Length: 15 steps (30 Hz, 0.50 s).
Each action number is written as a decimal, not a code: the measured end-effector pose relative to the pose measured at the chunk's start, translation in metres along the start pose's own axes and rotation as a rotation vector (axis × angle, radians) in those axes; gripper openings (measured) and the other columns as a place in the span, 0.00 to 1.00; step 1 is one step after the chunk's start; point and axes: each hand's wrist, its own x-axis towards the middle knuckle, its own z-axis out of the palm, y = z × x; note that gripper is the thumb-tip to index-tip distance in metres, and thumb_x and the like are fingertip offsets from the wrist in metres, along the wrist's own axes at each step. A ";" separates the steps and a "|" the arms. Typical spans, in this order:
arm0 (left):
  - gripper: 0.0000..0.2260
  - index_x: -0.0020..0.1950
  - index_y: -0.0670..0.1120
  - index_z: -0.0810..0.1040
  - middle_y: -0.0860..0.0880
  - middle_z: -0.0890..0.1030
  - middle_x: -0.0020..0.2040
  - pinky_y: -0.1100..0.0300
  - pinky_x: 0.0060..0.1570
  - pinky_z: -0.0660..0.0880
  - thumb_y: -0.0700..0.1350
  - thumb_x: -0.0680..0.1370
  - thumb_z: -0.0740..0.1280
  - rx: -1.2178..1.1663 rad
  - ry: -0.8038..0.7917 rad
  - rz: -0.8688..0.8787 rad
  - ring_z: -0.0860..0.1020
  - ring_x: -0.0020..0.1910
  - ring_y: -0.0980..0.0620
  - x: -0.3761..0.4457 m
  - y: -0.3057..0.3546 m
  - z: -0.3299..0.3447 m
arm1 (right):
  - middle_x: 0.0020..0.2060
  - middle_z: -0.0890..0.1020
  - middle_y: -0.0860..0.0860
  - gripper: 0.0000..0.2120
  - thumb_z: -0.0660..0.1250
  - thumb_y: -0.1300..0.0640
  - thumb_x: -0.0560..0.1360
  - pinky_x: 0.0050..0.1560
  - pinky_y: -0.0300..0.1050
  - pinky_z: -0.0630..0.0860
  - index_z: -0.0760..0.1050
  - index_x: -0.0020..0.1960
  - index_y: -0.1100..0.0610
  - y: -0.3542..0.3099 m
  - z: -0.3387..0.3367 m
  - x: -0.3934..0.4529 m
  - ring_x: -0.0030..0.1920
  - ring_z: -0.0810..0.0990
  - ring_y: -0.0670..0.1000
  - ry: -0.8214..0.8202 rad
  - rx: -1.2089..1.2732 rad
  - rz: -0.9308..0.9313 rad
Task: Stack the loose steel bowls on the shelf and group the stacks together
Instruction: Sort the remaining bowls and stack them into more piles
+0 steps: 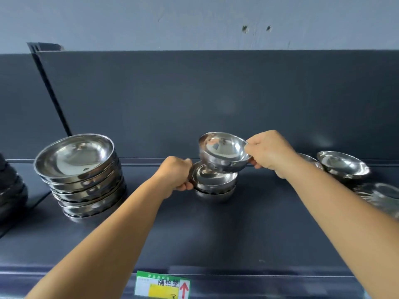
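Observation:
My right hand pinches the right rim of a shiny steel bowl and holds it tilted just above a short stack of small steel bowls at the middle of the dark shelf. My left hand grips the left rim of that short stack. A taller stack of wider steel bowls stands at the left. More loose steel bowls sit at the right, one partly hidden behind my right forearm.
A dark back panel closes the shelf behind the bowls. Dark stacked bowls sit at the far left edge. Another steel bowl lies blurred at the far right. A green and yellow price label hangs on the shelf's front edge.

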 end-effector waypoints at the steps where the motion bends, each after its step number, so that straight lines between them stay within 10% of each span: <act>1: 0.19 0.47 0.38 0.77 0.42 0.79 0.30 0.64 0.26 0.67 0.50 0.81 0.53 -0.020 0.014 0.010 0.70 0.23 0.49 0.000 0.001 -0.002 | 0.34 0.84 0.57 0.13 0.59 0.65 0.71 0.35 0.43 0.75 0.82 0.46 0.66 -0.002 0.005 -0.002 0.27 0.79 0.52 -0.022 -0.014 -0.003; 15: 0.18 0.30 0.44 0.60 0.49 0.65 0.27 0.60 0.27 0.58 0.44 0.80 0.55 0.373 0.106 0.303 0.61 0.27 0.50 -0.006 -0.001 -0.001 | 0.32 0.75 0.55 0.10 0.57 0.62 0.73 0.32 0.43 0.64 0.69 0.34 0.57 0.003 0.032 -0.026 0.33 0.73 0.54 -0.061 -0.132 0.028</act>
